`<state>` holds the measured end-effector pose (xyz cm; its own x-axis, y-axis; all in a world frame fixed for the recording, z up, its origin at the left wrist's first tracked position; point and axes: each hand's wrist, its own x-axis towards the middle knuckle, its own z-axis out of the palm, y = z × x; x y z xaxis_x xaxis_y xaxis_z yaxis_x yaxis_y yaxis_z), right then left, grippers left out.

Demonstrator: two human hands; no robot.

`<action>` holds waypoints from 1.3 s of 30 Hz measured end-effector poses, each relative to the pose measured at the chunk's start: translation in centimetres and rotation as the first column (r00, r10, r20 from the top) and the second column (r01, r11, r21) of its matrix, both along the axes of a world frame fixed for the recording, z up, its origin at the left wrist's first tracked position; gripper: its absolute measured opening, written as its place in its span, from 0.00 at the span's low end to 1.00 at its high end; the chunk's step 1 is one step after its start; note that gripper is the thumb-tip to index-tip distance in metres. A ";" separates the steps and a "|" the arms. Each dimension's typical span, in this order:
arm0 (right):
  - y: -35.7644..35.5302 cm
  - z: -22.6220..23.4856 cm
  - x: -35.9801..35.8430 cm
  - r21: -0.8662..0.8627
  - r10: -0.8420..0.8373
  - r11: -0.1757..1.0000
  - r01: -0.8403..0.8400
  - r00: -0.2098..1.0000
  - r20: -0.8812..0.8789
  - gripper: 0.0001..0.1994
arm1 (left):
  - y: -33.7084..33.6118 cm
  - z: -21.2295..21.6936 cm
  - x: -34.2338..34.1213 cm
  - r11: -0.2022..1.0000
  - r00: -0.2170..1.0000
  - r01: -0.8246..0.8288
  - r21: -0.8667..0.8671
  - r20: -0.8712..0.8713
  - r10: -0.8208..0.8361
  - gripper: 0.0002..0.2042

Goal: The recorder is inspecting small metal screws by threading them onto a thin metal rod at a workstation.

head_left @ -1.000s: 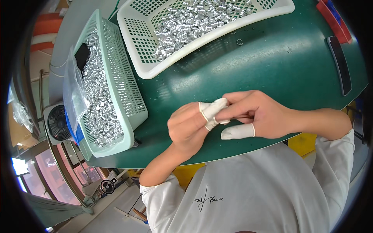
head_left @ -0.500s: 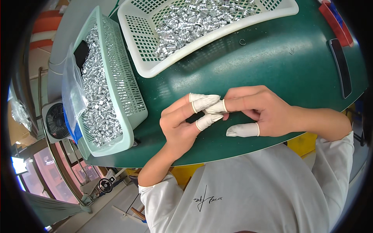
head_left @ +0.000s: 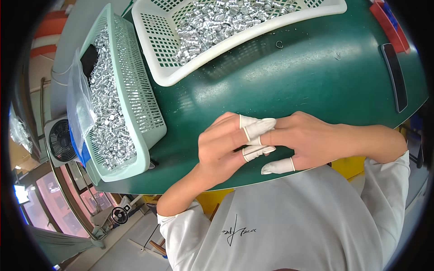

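Observation:
My left hand and my right hand meet over the green table near its front edge. White rubber finger cots cover the left thumb and the neighbouring fingertips. With thumb and fingers closed, the left hand pinches a finger cot on an outstretched right fingertip, mostly hidden behind the left fingers. The right thumb, in its own finger cot, points left and stands apart from the other fingers. Nothing shows in the right hand's grasp, though its inner side is partly hidden.
A white basket of small silvery metal parts stands at the back. To the left is a pale green basket of similar parts with a clear plastic bag. A dark phone-like slab and a red bin sit at the right on the green table.
Both hands have shifted slightly toward me, the left one also to the right. The left fingers now overlap the right fingers further. The view has moved a little.

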<state>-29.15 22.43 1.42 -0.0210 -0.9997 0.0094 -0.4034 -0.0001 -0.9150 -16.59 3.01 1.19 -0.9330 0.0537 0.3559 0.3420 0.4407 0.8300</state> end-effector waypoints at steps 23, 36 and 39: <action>-0.1 0.6 -0.5 0.104 0.097 0.990 -0.095 0.995 -0.015 0.14 | -0.2 -0.9 0.3 0.991 0.999 0.030 0.134 0.022 -0.034 0.17; -0.1 1.1 -2.0 -0.101 -0.202 0.973 0.207 0.977 0.065 0.12 | -1.7 -0.8 0.3 0.982 0.988 -0.150 0.112 0.048 0.146 0.13; -0.4 0.9 -2.2 -0.184 -0.232 0.953 0.242 0.970 0.075 0.12 | -0.8 0.0 1.3 0.869 0.924 -0.377 -0.321 -0.189 0.331 0.11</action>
<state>-31.31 22.05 2.32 -0.2627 -0.9457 0.1913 -0.3647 -0.0863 -0.9271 -15.28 2.18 1.22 -0.8619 -0.1312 0.4898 0.1983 0.8018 0.5638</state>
